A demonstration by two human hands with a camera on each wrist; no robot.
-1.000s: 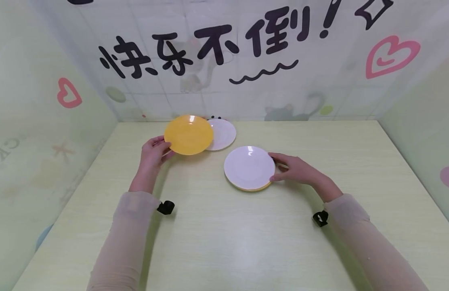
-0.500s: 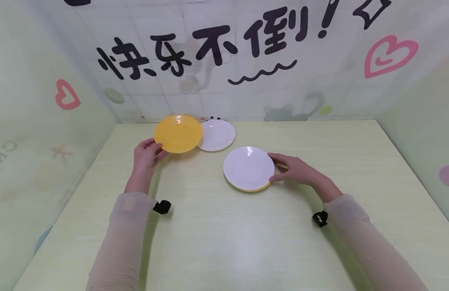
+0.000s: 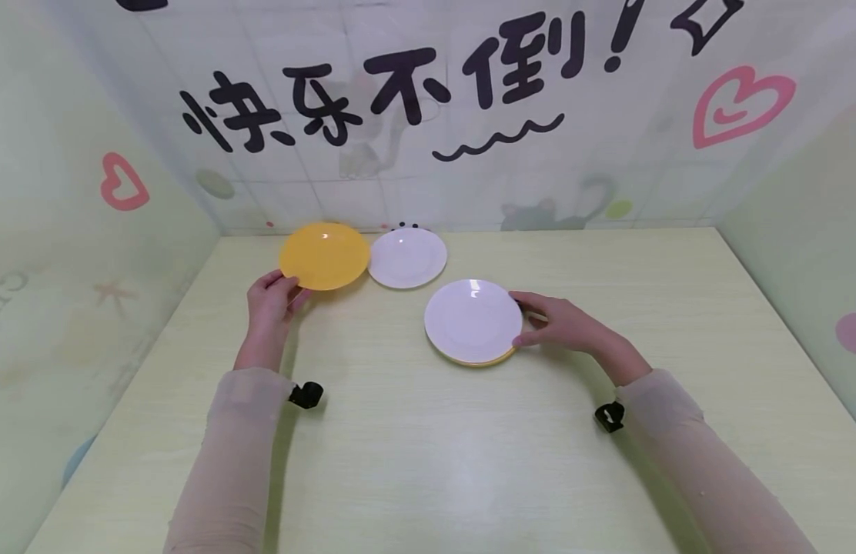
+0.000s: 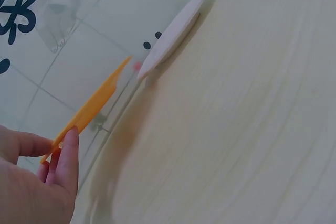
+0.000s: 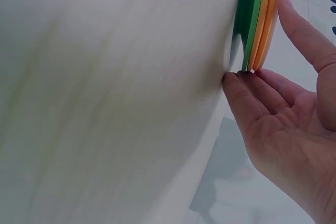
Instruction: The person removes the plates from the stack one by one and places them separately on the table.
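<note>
A yellow plate (image 3: 326,256) is pinched at its near-left rim by my left hand (image 3: 267,306), thumb above and fingers beneath. In the left wrist view it hangs tilted above the table, its shadow below. Just to its right, a white plate (image 3: 407,258) lies by the back wall. My right hand (image 3: 563,327) holds the right rim of a plate stack, topped by a white plate (image 3: 473,319). Below that, the right wrist view shows orange plates (image 5: 266,22) and a green plate (image 5: 254,22); the thumb touches the top rim, the fingers the lower edge.
The pale wooden table (image 3: 428,454) meets a printed back wall (image 3: 456,185) right behind the far plates. Side walls stand at left and right. Black wrist cameras hang at both cuffs, such as the left camera (image 3: 306,395).
My left hand has carried the yellow plate leftward and slightly lower, away from overlapping the far white plate, which now shows fully. The right hand and the stack have stayed put.
</note>
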